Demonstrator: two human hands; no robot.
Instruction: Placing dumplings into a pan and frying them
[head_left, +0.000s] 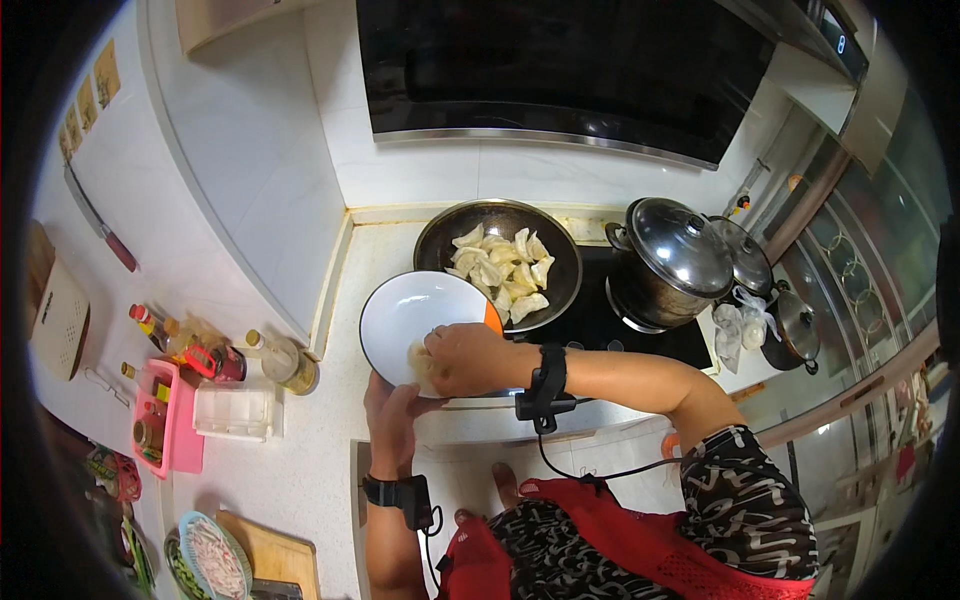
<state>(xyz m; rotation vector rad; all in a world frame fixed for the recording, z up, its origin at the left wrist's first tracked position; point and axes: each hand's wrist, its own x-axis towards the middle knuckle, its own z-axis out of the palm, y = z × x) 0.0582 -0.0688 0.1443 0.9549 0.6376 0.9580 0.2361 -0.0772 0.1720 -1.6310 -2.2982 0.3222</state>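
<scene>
A white bowl (409, 311) with an orange patch and dark rim is tilted in front of me. My left hand (394, 397) grips its near rim from below, thumb on the edge. Inside the bowl, my right hand (469, 360) has its fingers on a pale dumpling (422, 364) near the lower side; my fingers partly hide it. Just beyond the bowl stands a dark wok (566, 274) on the stove, and the bowl covers part of its near-left rim. Several folded dumplings (502, 262) lie piled in the wok.
Right of the wok stands a large lidded pot (667, 262) on the black cooktop (592, 330). A range hood (562, 75) overhangs the back. At left are a glass bottle (285, 364), a clear container (234, 409) and a pink caddy (176, 427). A blue basket (244, 559) sits beside a cutting board (277, 551).
</scene>
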